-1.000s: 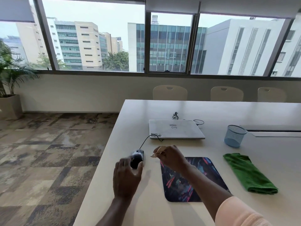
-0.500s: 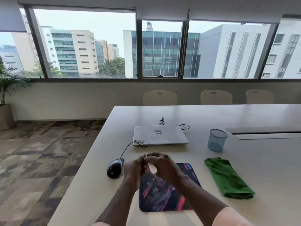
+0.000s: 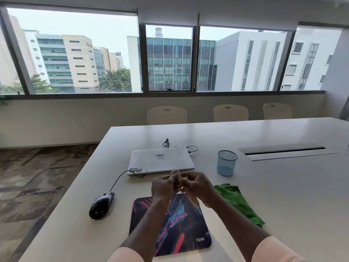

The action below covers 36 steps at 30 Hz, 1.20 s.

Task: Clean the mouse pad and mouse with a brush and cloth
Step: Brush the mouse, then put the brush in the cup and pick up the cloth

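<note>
Both hands are up in the middle of the frame, close together, above the top edge of the mouse pad [image 3: 179,233]. The right hand [image 3: 199,186] has its fingers curled round a thin pale brush [image 3: 194,199]. The bottom end of the brush sticks out under that hand and points down at the pad. The left hand [image 3: 163,188] has bent fingers too, and they pinch the top part of the brush where the two hands meet. The top of the brush is blurry, so I cannot make out the bristles.

The mouse pad lies flat on the white table [image 3: 273,195], low in the middle of the frame. It is dark with pink, red and blue streaks. The black mouse [image 3: 102,205] sits on the table just left of the pad, apart from it. Its thin black wire [image 3: 119,179] runs up to the shut white laptop [image 3: 160,159] above the hands. The green cloth [image 3: 239,203] lies on the table right of the pad, partly behind the right arm. A blue mesh cup [image 3: 226,164] stands upright above the cloth, right of the laptop
</note>
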### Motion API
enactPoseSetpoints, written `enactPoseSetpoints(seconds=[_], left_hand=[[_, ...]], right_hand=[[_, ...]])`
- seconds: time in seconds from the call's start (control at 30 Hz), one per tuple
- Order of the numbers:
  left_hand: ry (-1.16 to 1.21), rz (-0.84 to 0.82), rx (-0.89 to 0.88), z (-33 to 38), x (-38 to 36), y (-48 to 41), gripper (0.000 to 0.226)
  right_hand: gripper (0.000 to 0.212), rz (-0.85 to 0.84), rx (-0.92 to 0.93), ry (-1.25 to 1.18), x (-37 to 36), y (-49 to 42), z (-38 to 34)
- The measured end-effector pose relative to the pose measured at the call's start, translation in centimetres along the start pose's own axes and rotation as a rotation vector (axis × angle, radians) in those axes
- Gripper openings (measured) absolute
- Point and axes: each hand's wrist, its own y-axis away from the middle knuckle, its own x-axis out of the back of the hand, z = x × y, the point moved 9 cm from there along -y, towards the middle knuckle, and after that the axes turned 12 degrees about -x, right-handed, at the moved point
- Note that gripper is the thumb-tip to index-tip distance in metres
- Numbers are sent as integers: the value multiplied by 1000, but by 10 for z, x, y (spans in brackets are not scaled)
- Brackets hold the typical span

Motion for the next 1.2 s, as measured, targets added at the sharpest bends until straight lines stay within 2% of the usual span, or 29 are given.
enactPoseSetpoints(seconds=[0.17,0.2,0.3,0.4,0.47,0.53,0.63,0.67,0.73,0.87,1.07,1.2], left_hand=[[-98,-82,-110,11,-47,0,25],[-194,-95,-167,14,-55,-1,27],[-690,-170,-379,15,-80,-1,36],[-908,-284,-387,-14,-104,7,19],[-1020,-381,-352,-44,-118,13,45],[-1099,-478,-393,-69,-134,21,58],[-1237,-573,-363,-106,-150,26,80],[-1280,-579,-340,-114,-151,26,84],[-1347,-574,-324,-126,-156,23,89],[-1411,-573,-334,-131,-159,21,94],[-1424,-548,-368,-131,-156,23,97],[-1427,-533,-371,-132,-155,22,92]], right_hand=[[5,125,-48,36,56,-8,-6],[5,154,-49,40,67,-10,-8],[13,290,-40,58,102,-15,-18],[17,439,2,102,133,-21,-32],[17,537,64,194,155,-24,-47],[26,633,129,311,173,-26,-65],[14,770,174,375,203,-31,-81],[18,808,178,380,210,-32,-84],[27,837,163,392,226,-40,-84],[29,833,141,434,242,-55,-75],[37,926,236,440,251,-58,-81],[35,848,145,567,250,-74,-71]])
